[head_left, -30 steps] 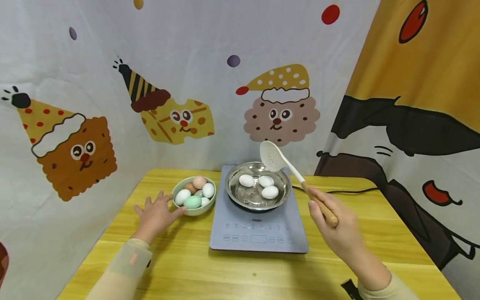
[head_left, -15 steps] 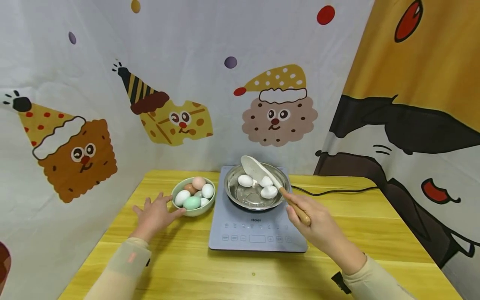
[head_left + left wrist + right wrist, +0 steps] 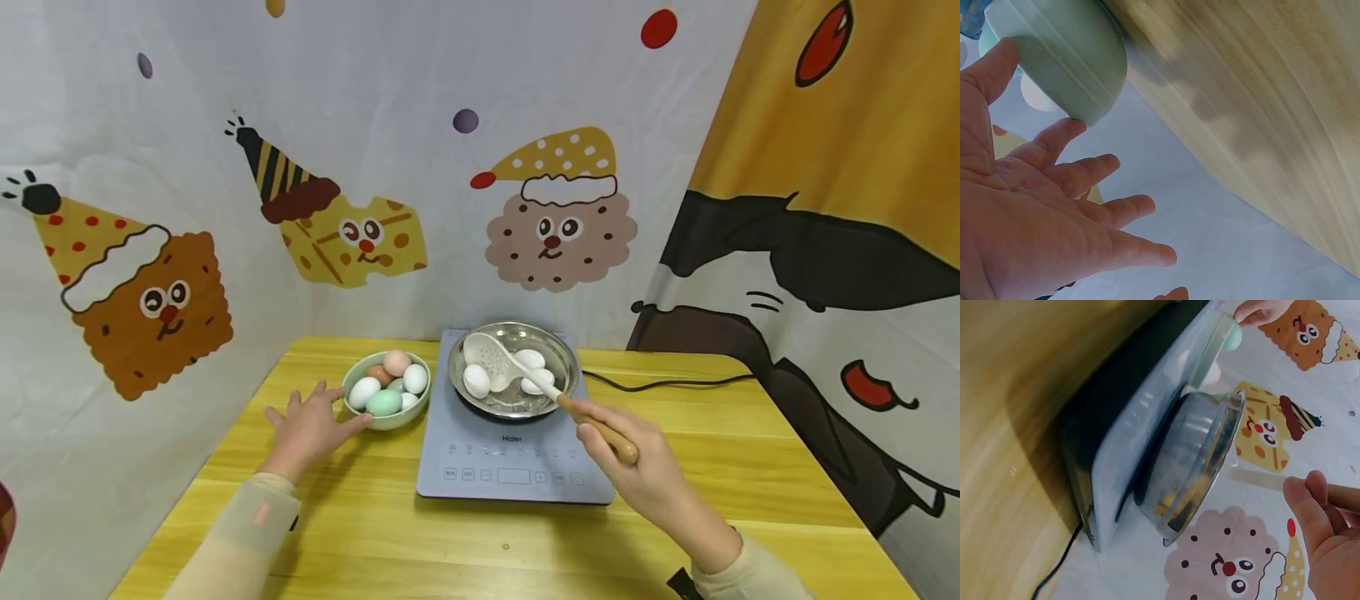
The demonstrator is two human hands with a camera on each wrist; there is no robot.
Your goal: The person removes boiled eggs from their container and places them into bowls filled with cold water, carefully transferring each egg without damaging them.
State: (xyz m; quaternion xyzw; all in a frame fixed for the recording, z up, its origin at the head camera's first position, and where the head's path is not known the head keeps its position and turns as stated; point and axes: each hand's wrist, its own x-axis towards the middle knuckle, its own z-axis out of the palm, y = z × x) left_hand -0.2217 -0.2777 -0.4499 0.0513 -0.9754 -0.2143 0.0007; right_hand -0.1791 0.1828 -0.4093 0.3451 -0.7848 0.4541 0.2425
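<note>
My right hand (image 3: 641,458) grips the wooden handle of a white slotted spoon (image 3: 491,363), also in the right wrist view. The spoon's head lies low inside a steel pan (image 3: 517,404), beside a white egg (image 3: 476,382) at the pan's left. Two more white eggs (image 3: 529,359) are on the right, one partly behind the spoon's neck. My left hand (image 3: 307,432) has its fingers spread beside a pale green bowl (image 3: 392,423) of white, brown and green eggs. In the left wrist view, thumb and index fingertips touch the bowl (image 3: 1075,59).
The pan stands on a grey-blue induction cooktop (image 3: 517,483) with a touch panel at its front. A black cord (image 3: 667,384) runs right from it across the wooden table (image 3: 420,550). A printed cartoon curtain (image 3: 390,100) hangs behind and at both sides.
The spoon has come down from above the pan's right rim and moved left into the pan. The left egg has shifted slightly left and down. My left hand stays at the bowl.
</note>
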